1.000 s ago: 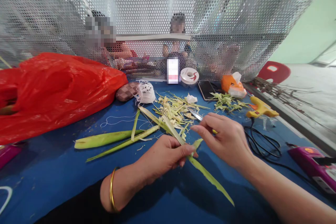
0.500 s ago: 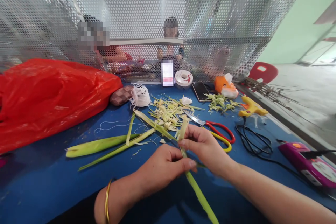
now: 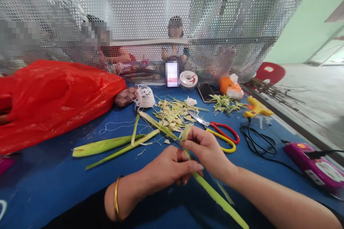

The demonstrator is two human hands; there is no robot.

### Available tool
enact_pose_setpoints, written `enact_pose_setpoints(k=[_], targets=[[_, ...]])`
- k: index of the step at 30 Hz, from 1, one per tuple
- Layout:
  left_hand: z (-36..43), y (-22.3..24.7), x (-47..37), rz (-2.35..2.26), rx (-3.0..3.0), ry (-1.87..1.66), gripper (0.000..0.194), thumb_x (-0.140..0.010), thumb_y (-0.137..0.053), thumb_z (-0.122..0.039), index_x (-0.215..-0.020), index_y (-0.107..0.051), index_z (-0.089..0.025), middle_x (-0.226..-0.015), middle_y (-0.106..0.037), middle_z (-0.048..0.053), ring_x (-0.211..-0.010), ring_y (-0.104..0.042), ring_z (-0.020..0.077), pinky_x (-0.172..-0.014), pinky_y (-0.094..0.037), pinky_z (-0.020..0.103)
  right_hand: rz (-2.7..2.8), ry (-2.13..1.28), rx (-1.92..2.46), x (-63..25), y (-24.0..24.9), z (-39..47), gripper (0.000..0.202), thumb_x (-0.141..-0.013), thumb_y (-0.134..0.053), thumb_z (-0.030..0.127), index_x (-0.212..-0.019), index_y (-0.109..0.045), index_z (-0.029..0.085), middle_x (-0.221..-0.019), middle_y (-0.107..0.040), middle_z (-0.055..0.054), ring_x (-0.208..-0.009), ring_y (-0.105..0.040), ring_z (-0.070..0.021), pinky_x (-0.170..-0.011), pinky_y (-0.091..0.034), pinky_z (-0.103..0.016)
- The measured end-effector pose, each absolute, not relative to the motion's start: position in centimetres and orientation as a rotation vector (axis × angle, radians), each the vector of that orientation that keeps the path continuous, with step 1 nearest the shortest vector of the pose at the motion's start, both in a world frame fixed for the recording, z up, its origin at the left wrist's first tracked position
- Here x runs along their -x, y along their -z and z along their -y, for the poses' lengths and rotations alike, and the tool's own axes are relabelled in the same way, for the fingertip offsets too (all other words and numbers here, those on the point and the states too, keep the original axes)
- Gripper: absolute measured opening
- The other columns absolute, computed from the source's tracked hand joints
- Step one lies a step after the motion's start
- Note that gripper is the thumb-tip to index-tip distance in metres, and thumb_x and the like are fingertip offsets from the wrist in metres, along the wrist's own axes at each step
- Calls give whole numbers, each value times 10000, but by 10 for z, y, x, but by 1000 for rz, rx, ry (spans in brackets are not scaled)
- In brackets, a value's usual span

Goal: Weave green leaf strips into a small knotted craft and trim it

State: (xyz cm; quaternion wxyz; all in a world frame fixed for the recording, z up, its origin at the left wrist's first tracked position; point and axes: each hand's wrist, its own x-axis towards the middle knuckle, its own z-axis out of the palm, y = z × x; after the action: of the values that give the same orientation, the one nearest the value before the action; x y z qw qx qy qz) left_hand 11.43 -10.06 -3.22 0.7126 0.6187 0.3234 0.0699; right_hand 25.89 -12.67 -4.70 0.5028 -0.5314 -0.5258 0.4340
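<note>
A long green leaf strip [image 3: 219, 198] runs from between my hands toward the front edge. My left hand [image 3: 178, 166] pinches it, thumb on top. Just above, my right hand [image 3: 200, 145] grips the pale upper end of the strip between thumb and fingers. Behind my hands, another leaf strip [image 3: 163, 128] slants up to the left. Green leaf pieces [image 3: 104, 145] lie left of my hands. Scissors with red and yellow handles [image 3: 221, 134] rest to the right, blades pointing at a heap of leaf scraps [image 3: 173, 112].
On the left is a red plastic bag [image 3: 61, 103], beside white string [image 3: 145, 96]. At the back stand a lit phone [image 3: 172, 74] and a ribbon roll [image 3: 188, 78]. A yellow glue gun [image 3: 258, 107] and purple power strip [image 3: 313, 164] are right. People sit behind the perforated screen.
The lower end of the held leaf strip has swung to the right. A thin strip now shows under my right wrist. Both hands keep their pinch, and the view has shifted slightly.
</note>
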Motion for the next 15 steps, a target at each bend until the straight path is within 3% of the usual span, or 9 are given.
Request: enact_pose_setpoints(k=[3,6,11,13,15], targets=[[98,35,-115,-794,-1280,-300,399,-731,-690,-531,-701,-723,-135,-461,-475,-46,-437,-402,75,-468,-291,225,1394,-889,1304,-270,44,119,124,-829,-580,234,-715,-559,191,-668,-561,28,-631,-497,-126,-581,-404,-254],[91,36,-113,-912,-1107,-509,404,-736,-710,-530,-770,-734,-127,-510,-537,-31,-456,-434,63,-479,-291,205,1442,-479,1314,-286,33,116,104,-858,-600,252,-936,-627,188,-908,-664,-30,-831,-584,-167,-745,-449,-294],[81,29,-109,-895,-895,-732,360,-675,-795,-446,-836,-743,-127,-638,-663,15,-563,-550,85,-552,-381,198,1496,52,1208,-289,16,136,137,-887,-574,170,-752,-581,195,-684,-599,6,-654,-546,-136,-641,-404,-276],[81,27,-108,-856,-889,-777,279,-636,-831,-339,-799,-747,-129,-706,-701,30,-640,-594,100,-614,-420,201,1723,42,1108,-281,17,145,151,-869,-582,143,-726,-582,193,-651,-611,8,-622,-551,-134,-641,-403,-286],[82,26,-108,-816,-905,-823,201,-617,-832,-256,-749,-747,-131,-742,-719,38,-704,-621,119,-686,-451,214,1847,-184,1171,-271,23,147,152,-886,-571,167,-745,-619,193,-660,-634,1,-619,-568,-138,-613,-409,-277]])
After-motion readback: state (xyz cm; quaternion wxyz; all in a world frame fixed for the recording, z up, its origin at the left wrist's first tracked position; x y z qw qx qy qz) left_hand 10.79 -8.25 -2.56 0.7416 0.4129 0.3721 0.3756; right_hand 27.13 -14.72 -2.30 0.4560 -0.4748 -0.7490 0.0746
